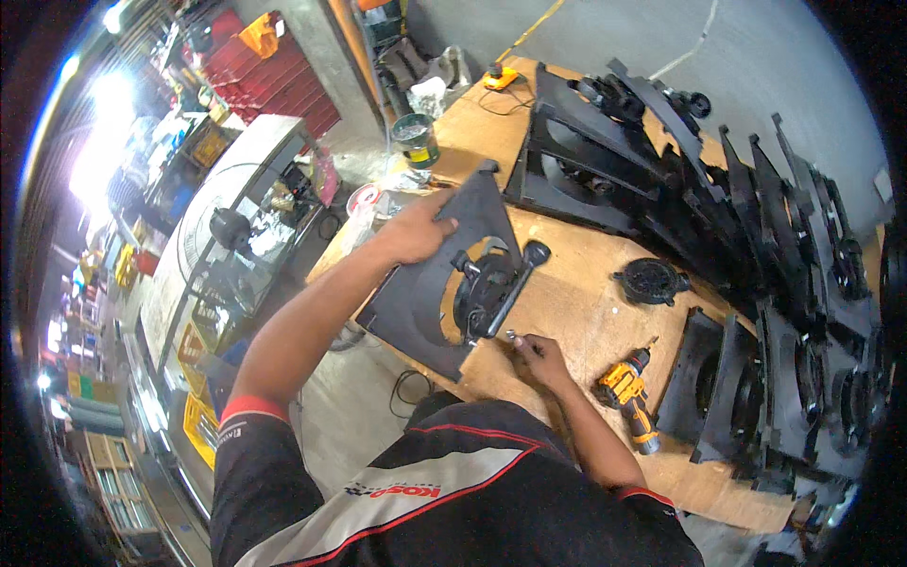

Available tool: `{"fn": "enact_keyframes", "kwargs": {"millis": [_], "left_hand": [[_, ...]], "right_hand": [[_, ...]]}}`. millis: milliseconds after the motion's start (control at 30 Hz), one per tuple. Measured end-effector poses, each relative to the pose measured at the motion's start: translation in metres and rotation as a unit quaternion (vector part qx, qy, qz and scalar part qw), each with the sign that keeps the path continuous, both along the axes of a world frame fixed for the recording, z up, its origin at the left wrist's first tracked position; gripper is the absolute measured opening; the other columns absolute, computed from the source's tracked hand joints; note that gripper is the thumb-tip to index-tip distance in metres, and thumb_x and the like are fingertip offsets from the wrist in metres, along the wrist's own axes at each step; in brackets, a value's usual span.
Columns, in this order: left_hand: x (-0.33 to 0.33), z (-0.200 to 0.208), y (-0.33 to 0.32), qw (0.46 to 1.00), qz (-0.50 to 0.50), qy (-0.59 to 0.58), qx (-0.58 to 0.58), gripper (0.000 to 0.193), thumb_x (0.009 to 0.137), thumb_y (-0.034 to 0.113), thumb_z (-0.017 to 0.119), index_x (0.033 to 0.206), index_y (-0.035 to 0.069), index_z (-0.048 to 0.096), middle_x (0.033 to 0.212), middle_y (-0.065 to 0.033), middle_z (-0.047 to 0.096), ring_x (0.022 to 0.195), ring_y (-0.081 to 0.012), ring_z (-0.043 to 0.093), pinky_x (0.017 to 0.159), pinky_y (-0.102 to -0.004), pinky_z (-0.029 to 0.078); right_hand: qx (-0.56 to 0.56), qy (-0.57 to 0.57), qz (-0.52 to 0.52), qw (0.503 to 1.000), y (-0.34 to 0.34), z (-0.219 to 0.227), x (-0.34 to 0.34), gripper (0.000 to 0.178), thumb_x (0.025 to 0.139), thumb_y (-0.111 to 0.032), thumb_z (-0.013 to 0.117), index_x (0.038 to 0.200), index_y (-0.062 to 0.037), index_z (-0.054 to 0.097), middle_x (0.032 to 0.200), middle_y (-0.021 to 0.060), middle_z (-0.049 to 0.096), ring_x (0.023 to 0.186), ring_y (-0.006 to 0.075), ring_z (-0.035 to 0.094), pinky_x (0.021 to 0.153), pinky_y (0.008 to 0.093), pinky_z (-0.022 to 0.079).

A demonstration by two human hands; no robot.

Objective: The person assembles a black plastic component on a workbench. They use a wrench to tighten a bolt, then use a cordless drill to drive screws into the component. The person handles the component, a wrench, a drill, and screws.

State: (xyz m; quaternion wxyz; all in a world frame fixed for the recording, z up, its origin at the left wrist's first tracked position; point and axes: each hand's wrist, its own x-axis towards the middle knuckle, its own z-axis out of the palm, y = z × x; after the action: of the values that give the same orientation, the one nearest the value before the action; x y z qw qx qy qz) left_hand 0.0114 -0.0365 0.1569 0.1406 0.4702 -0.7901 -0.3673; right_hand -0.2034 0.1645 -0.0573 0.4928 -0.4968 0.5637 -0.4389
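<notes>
My left hand [416, 233] is closed on the upper left edge of a black panel [406, 307], which is tilted on the wooden workbench [572, 250]. A large round opening goes through the panel, and a black ring-shaped fitting [484, 295] with a rod-like arm sits across it. Just right of the panel's lower edge, my right hand [543, 361] is low over the bench, its thumb and fingers pinched on a small shiny metal piece [512, 335]. That piece is too small to tell its exact kind. A yellow and black cordless drill [624, 383] lies to the right of this hand.
A loose round black part [650, 281] lies on the bench beyond the drill. Several similar black panels [586, 184] are stacked along the far and right sides. A dark green bucket [416, 140] and a yellow battery charger [501, 77] stand toward the back. A metal-framed table [213, 217] is at left.
</notes>
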Motion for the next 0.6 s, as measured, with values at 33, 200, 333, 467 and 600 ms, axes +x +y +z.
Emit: {"fn": "enact_keyframes", "kwargs": {"millis": [33, 200, 333, 467, 600], "left_hand": [[-0.009, 0.003, 0.000, 1.000, 0.015, -0.003, -0.021, 0.051, 0.092, 0.019, 0.059, 0.139, 0.000, 0.048, 0.130, -0.0253, 0.059, 0.121, -0.0383, 0.057, 0.103, -0.0418, 0.043], [-0.034, -0.005, -0.016, 0.994, 0.086, -0.031, -0.065, 0.053, 0.093, 0.020, 0.058, 0.140, -0.001, 0.046, 0.132, -0.0275, 0.057, 0.126, -0.0394, 0.054, 0.107, -0.0416, 0.040], [-0.031, -0.012, -0.027, 0.992, 0.094, -0.038, -0.071, 0.055, 0.094, 0.022, 0.058, 0.141, -0.002, 0.044, 0.134, -0.0284, 0.056, 0.128, -0.0404, 0.052, 0.107, -0.0420, 0.039], [-0.033, -0.008, -0.018, 0.964, 0.116, -0.130, -0.199, 0.050, 0.092, 0.027, 0.061, 0.137, 0.006, 0.052, 0.118, -0.0277, 0.065, 0.111, -0.0396, 0.063, 0.096, -0.0446, 0.047], [-0.030, -0.009, -0.020, 0.961, 0.116, -0.157, -0.195, 0.047, 0.092, 0.025, 0.059, 0.135, 0.006, 0.053, 0.117, -0.0306, 0.063, 0.112, -0.0442, 0.060, 0.096, -0.0490, 0.046]], "right_hand": [[0.029, -0.021, 0.011, 0.999, -0.001, -0.008, -0.001, 0.044, 0.100, -0.041, 0.057, 0.089, 0.0002, 0.069, 0.066, 0.0013, 0.057, 0.059, 0.0124, 0.050, 0.056, 0.0312, 0.042], [0.131, -0.170, 0.031, 0.976, -0.023, -0.033, 0.004, 0.046, 0.101, -0.044, 0.053, 0.093, -0.0030, 0.071, 0.061, -0.0038, 0.048, 0.054, 0.0081, 0.039, 0.050, 0.0278, 0.033], [0.120, -0.222, 0.045, 0.967, -0.044, -0.039, 0.005, 0.044, 0.101, -0.044, 0.053, 0.094, -0.0035, 0.070, 0.057, -0.0034, 0.047, 0.049, 0.0080, 0.037, 0.046, 0.0273, 0.029], [0.143, -0.208, 0.083, 0.964, -0.053, -0.037, 0.009, 0.043, 0.101, -0.042, 0.054, 0.094, -0.0025, 0.070, 0.054, -0.0032, 0.045, 0.045, 0.0092, 0.035, 0.045, 0.0285, 0.027], [0.166, -0.220, 0.089, 0.957, -0.054, -0.041, 0.021, 0.044, 0.100, -0.042, 0.054, 0.091, -0.0022, 0.070, 0.054, -0.0029, 0.045, 0.046, 0.0095, 0.036, 0.046, 0.0284, 0.028]]}}
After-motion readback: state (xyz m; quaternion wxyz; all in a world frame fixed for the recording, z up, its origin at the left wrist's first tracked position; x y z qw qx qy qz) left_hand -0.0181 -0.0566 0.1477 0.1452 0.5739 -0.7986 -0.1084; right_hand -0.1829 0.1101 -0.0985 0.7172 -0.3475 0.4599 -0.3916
